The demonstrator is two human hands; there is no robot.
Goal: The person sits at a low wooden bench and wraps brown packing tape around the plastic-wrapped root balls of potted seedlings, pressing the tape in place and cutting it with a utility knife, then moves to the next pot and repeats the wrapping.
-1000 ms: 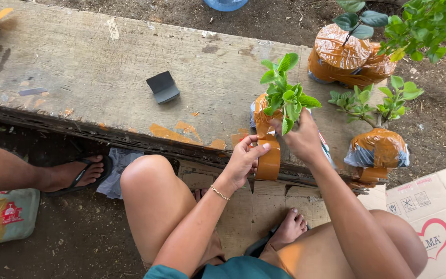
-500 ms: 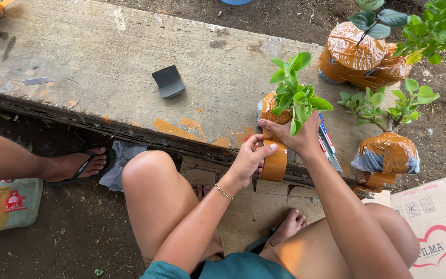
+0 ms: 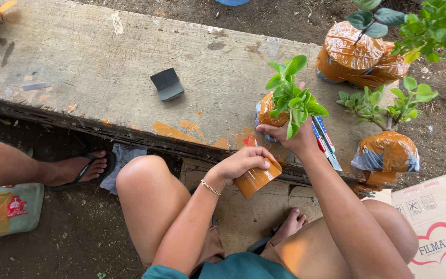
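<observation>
Just right of the frame's centre, the left hand (image 3: 241, 163) now grips the tape roll (image 3: 257, 179) and has drawn it down off the desk (image 3: 78, 67) edge, towards the knees; half a second ago it was up against the plant's wrapped base. A short strip of brown tape runs from the roll up to the plant (image 3: 287, 98), so another length is being pulled out for wrapping. The right hand (image 3: 290, 135) stays cupped around the tape-and-plastic bundle at the plant's root, holding it upright on the desk's near edge. Two wrapped plants (image 3: 385, 150) sit at right; a dark block (image 3: 167, 84) lies mid-desk.
</observation>
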